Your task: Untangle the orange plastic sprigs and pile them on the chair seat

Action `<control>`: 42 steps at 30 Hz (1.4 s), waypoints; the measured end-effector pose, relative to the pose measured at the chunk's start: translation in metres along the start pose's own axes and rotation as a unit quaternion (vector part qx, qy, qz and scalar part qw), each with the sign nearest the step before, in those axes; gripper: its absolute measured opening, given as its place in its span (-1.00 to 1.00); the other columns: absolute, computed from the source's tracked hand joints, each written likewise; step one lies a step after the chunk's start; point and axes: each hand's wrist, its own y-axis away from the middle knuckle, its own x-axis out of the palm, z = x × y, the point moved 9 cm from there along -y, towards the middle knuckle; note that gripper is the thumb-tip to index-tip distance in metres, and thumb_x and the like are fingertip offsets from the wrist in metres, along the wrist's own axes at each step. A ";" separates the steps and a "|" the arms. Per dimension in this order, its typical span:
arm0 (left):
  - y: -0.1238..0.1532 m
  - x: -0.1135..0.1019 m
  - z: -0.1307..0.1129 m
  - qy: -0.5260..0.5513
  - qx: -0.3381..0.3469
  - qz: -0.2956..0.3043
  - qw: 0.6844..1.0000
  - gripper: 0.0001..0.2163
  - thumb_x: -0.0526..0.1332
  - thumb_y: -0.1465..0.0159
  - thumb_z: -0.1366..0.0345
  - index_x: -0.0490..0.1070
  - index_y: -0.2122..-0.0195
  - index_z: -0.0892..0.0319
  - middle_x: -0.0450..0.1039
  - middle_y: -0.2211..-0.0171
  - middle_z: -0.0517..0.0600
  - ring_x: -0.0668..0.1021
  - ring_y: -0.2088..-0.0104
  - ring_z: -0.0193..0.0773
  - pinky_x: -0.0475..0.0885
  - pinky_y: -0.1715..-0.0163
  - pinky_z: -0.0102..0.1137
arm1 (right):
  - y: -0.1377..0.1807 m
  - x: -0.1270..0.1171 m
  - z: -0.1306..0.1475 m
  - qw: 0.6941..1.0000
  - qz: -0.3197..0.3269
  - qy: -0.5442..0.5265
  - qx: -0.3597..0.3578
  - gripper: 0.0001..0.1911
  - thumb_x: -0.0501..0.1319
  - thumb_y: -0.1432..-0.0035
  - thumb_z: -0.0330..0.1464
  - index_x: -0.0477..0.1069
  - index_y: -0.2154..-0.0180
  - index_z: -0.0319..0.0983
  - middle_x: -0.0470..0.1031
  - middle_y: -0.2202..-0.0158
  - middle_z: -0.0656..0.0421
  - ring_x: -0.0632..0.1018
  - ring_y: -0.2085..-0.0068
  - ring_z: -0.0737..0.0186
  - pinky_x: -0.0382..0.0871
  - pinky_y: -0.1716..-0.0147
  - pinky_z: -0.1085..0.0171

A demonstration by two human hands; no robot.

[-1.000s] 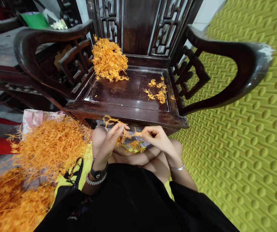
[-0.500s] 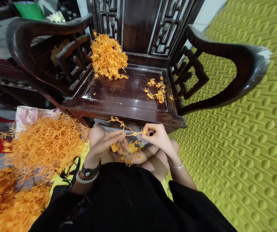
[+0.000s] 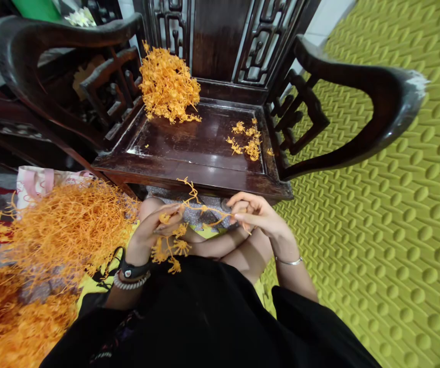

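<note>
My left hand [image 3: 148, 232] pinches a thin, branched orange stem [image 3: 203, 208] between thumb and fingertips. From there the stem runs across to my right hand [image 3: 260, 217], whose thumb and fingers are closed on its other end. Curly orange clusters [image 3: 173, 249] hang below my left palm, apparently gripped by its lower fingers. Ahead, a dark wooden chair seat [image 3: 200, 145] carries a heap of similar orange clusters [image 3: 170, 86] at its left rear. Several small loose orange pieces [image 3: 251, 145] lie on the seat's right side.
A large tangle of orange stems [image 3: 70, 225] sits on the floor to my left, with more orange pieces [image 3: 24, 327] nearer me. Behind it stands a white bag with pink handles [image 3: 31, 186]. Curved chair arms [image 3: 392, 117] flank the seat; yellow textured matting [image 3: 389, 245] covers the right.
My hands have moved apart, the left one to the left and the right one slightly right, with the stem stretched between them. The hanging clusters moved left with my left hand.
</note>
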 end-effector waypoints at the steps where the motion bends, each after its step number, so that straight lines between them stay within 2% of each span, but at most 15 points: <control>1: 0.001 -0.003 0.001 0.008 0.003 -0.007 1.000 -0.75 0.19 -0.29 0.23 0.37 0.49 0.25 -0.09 0.79 -0.27 -0.08 0.77 -0.56 -0.07 0.78 -0.64 | 0.002 0.000 -0.002 0.999 0.011 -0.044 0.009 -0.62 0.36 -0.04 -0.19 0.38 0.16 -0.23 0.56 0.45 0.19 0.39 0.61 0.44 0.23 0.61 0.42; 4: 0.003 -0.007 0.002 0.024 0.013 -0.018 0.999 -0.80 0.22 -0.27 0.25 0.49 0.36 0.30 -0.06 0.78 -0.27 -0.06 0.77 -0.56 -0.04 0.79 -0.65 | 0.003 0.000 -0.004 0.992 0.020 -0.120 0.024 -0.63 0.36 -0.03 -0.16 0.41 0.20 -0.25 0.47 0.57 0.24 0.39 0.60 0.43 0.21 0.60 0.43; 8: 0.006 -0.011 0.007 0.031 0.019 -0.053 0.998 -0.78 0.24 -0.25 0.23 0.55 0.31 0.33 0.21 0.71 -0.15 0.37 0.64 -0.46 0.37 0.55 -0.59 | -0.001 -0.008 -0.006 0.988 -0.037 -0.148 0.011 -0.62 0.26 -0.11 -0.07 0.44 0.19 -0.22 0.42 0.57 0.25 0.44 0.51 0.35 0.34 0.46 0.35; 11: 0.008 -0.010 0.009 0.046 0.024 -0.072 0.996 -0.76 0.24 -0.25 0.24 0.54 0.18 0.30 0.42 0.55 -0.04 0.56 0.41 -0.31 0.50 0.23 -0.41 | -0.001 -0.019 -0.004 0.994 -0.107 -0.015 -0.015 -0.66 0.21 -0.18 -0.09 0.46 0.17 -0.21 0.53 0.42 0.16 0.54 0.34 0.26 0.43 0.26 0.25; 15: 0.011 0.013 0.014 0.073 -0.009 -0.010 0.997 -0.60 0.15 -0.30 0.06 0.46 0.00 0.23 0.53 0.31 0.09 0.60 0.21 -0.11 0.51 0.16 -0.25 | 0.011 -0.019 0.023 0.962 -0.183 0.150 -0.133 -0.81 0.29 -0.15 -0.22 0.50 0.23 -0.18 0.55 0.04 0.08 0.53 -0.01 0.12 0.39 -0.06 0.09; 17: 0.015 0.025 0.017 0.077 -0.025 0.015 0.997 -0.53 0.09 -0.31 -0.04 0.43 -0.04 0.21 0.53 0.15 0.16 0.57 0.06 -0.01 0.50 0.12 -0.18 | 0.016 -0.003 0.042 0.952 -0.156 0.173 -0.201 -0.81 0.28 -0.18 -0.27 0.50 0.15 -0.13 0.50 -0.07 0.09 0.49 -0.11 0.09 0.36 -0.13 0.02; 20: 0.021 0.039 0.022 0.088 -0.041 0.045 0.994 -0.46 0.04 -0.31 -0.14 0.39 -0.08 0.18 0.46 0.00 0.19 0.48 -0.09 0.06 0.46 0.05 -0.10 | 0.017 0.039 0.063 0.921 -0.046 0.286 -0.259 -0.64 0.27 -0.18 -0.33 0.45 -0.04 -0.08 0.41 -0.19 0.11 0.37 -0.24 0.06 0.25 -0.22 -0.05; 23: 0.024 0.045 0.024 0.103 -0.037 0.057 0.992 -0.43 0.02 -0.29 -0.19 0.36 -0.10 0.16 0.43 -0.03 0.17 0.44 -0.14 0.08 0.42 0.00 -0.03 | 0.010 0.078 0.063 0.880 0.081 0.377 -0.278 -0.57 0.19 -0.24 -0.39 0.37 -0.15 -0.12 0.34 -0.25 0.12 0.25 -0.32 0.10 0.17 -0.27 -0.02; 26: 0.027 0.045 0.028 0.106 -0.039 0.054 0.992 -0.38 -0.02 -0.28 -0.23 0.31 -0.12 0.16 0.44 -0.02 0.17 0.45 -0.13 0.10 0.40 0.00 0.01 | 0.003 0.095 0.053 0.861 0.139 0.398 -0.283 -0.61 0.15 -0.24 -0.45 0.40 -0.10 -0.17 0.44 -0.16 0.10 0.36 -0.23 0.14 0.22 -0.21 0.02; 30: 0.029 0.051 0.039 0.113 -0.076 0.087 0.987 -0.32 -0.02 -0.25 -0.28 0.31 -0.12 0.20 0.49 0.05 0.18 0.49 -0.06 0.08 0.42 0.04 -0.02 | -0.001 0.098 0.043 0.898 0.128 0.296 -0.299 -0.91 0.17 -0.26 -0.37 0.44 0.23 -0.19 0.53 0.02 0.08 0.48 -0.04 0.16 0.34 -0.06 0.08; 33: 0.029 0.052 0.042 0.091 -0.062 0.095 0.989 -0.35 0.01 -0.24 -0.26 0.38 -0.05 0.22 0.53 0.12 0.16 0.54 0.03 0.02 0.45 0.10 -0.14 | -0.005 0.090 0.034 0.951 0.079 0.142 -0.265 -0.74 0.19 -0.25 -0.21 0.29 0.44 -0.18 0.54 0.23 0.10 0.51 0.15 0.19 0.41 0.10 0.13; 35: 0.028 0.048 0.044 0.050 -0.041 0.080 0.995 -0.41 0.03 -0.27 -0.22 0.44 0.03 0.23 0.56 0.18 0.15 0.57 0.10 -0.05 0.45 0.15 -0.23 | -0.010 0.076 0.026 0.973 -0.008 0.049 -0.227 -0.57 0.19 -0.19 -0.03 0.18 0.51 -0.17 0.48 0.39 0.13 0.49 0.29 0.20 0.42 0.23 0.16; 39: 0.029 0.031 0.037 -0.131 0.045 -0.020 0.990 -0.61 0.11 -0.33 -0.02 0.49 0.14 0.21 0.57 0.26 0.10 0.57 0.25 -0.18 0.42 0.24 -0.35 | -0.015 0.053 0.014 0.976 -0.136 -0.037 -0.165 -0.41 0.08 -0.17 0.14 0.12 0.62 -0.16 0.41 0.58 0.15 0.44 0.45 0.24 0.39 0.30 0.19; 41: 0.035 0.020 0.019 -0.249 0.143 -0.129 0.949 -0.72 0.14 -0.34 0.07 0.48 0.17 0.17 0.55 0.27 0.06 0.55 0.26 -0.21 0.41 0.25 -0.36 | -0.016 0.052 0.013 0.976 -0.146 -0.061 -0.152 -0.40 0.08 -0.20 0.11 0.16 0.65 -0.18 0.42 0.59 0.16 0.46 0.46 0.24 0.39 0.29 0.20; 42: 0.043 0.018 0.006 -0.309 0.207 -0.187 0.909 -0.77 0.17 -0.33 0.11 0.46 0.16 0.15 0.53 0.25 0.04 0.54 0.24 -0.21 0.41 0.22 -0.35 | -0.016 0.052 0.013 0.975 -0.147 -0.065 -0.151 -0.41 0.09 -0.20 0.10 0.20 0.65 -0.19 0.43 0.58 0.16 0.47 0.45 0.24 0.39 0.27 0.21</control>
